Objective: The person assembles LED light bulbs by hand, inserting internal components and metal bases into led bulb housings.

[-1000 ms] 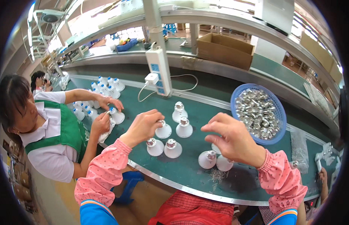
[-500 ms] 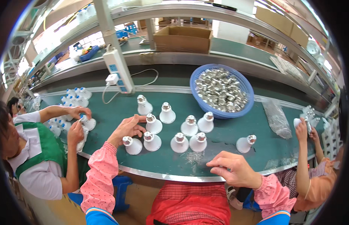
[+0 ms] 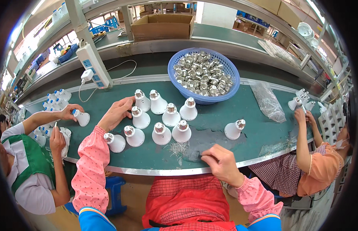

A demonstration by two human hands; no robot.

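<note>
On the green bench several white light bulbs with silvery screw caps stand upright in a loose group. My left hand (image 3: 117, 113) is at the group's left side, fingers stretched out and apart, the fingertips against a bulb (image 3: 142, 101) in the back row. Another bulb (image 3: 140, 118) stands just beside those fingers. Near the front edge, my right hand (image 3: 221, 161) is closed in a pinch; whatever lies between the fingertips is too small to make out. A small heap of thin metal pins (image 3: 179, 149) lies left of it. One bulb (image 3: 234, 129) stands apart, behind the right hand.
A blue basket (image 3: 234, 86) full of metal screw caps sits behind the bulbs. A clear plastic bag (image 3: 268, 103) lies to its right. A power strip (image 3: 93, 66) with a white cable is fixed to a post. Co-workers handle bulbs on both sides.
The view has shifted, so everything sits further left and higher. The back-left bulbs stand closer to the others, moved right. My left hand reaches further back; the right fingers have closed together.
</note>
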